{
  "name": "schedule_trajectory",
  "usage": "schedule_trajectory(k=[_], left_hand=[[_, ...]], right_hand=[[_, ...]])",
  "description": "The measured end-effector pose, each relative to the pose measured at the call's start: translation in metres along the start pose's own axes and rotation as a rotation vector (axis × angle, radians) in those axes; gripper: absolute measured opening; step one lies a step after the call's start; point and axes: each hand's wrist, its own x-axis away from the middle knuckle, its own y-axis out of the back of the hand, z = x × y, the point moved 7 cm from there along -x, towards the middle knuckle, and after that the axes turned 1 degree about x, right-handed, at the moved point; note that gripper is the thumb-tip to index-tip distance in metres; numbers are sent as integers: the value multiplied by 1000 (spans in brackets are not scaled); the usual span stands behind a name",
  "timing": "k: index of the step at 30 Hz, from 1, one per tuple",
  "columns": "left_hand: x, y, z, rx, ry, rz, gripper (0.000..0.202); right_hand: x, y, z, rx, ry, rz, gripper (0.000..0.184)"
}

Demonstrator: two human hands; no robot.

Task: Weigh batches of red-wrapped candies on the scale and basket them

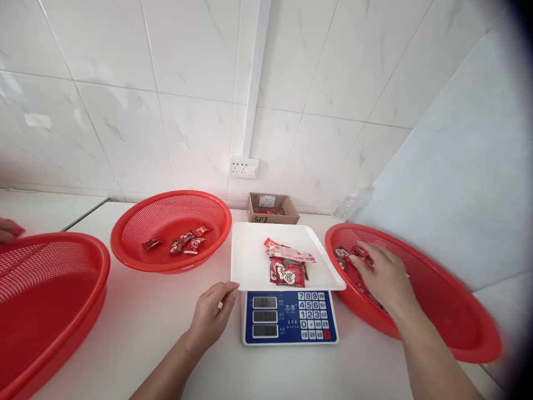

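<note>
- Reaching over the near rim of the basket at the counter's right end, the right hand (381, 272) has its fingertips down among small packets (342, 253); whether its grip pinches one cannot be told.
- Right basket (453, 311): red plastic; the packets gather toward its left end.
- Left hand (214, 311): thumb and forefinger curl toward each other at the near-left corner of the white tray (250, 255); I cannot tell whether the grip pinches that corner.
- On the tray, right of its middle: dark red packets (289, 273) with pale lettering, touching a pink stick packet (291, 254) that lies aslant behind them.
- Middle basket (139, 222): round, red, with mesh sides, toward the counter's far edge; several red wrapped pieces (194, 245) lie at its right, one alone at its left.
- Left basket (100, 266): red, cut off by the view, at the counter's left; another person's hand (6, 229) shows beyond its rim, beside something red.
- Cardboard box (291, 214): open, near the counter's far edge behind the tray, with red packets inside.
- Scale (291, 336): under the tray, its blue panel facing the counter's near edge, with three displays and a keypad.
- Counter (145, 322): white, running to a tiled wall (200, 55) that carries a socket (244, 168).
</note>
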Motion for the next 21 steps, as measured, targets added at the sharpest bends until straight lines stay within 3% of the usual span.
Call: schedule_trajectory(k=[3,6,8,13,18,21], left_hand=[[0,0,0,5,-5,-6,15],[0,0,-1,7,-11,-5,15],[0,0,-1,1,-11,1,15],[1,-1,3,-9,14,13,16],[2,-2,2,-1,2,18,16],[1,0,1,0,0,9,16]], right_hand=[[13,-19,63,-161,244,120,55],[34,-49,128,-178,483,417,61],[41,-63,156,-177,576,549,67],[29,-82,179,-216,618,653,69],[17,-84,186,-334,630,537,50],[19,-84,188,-374,651,526,48]])
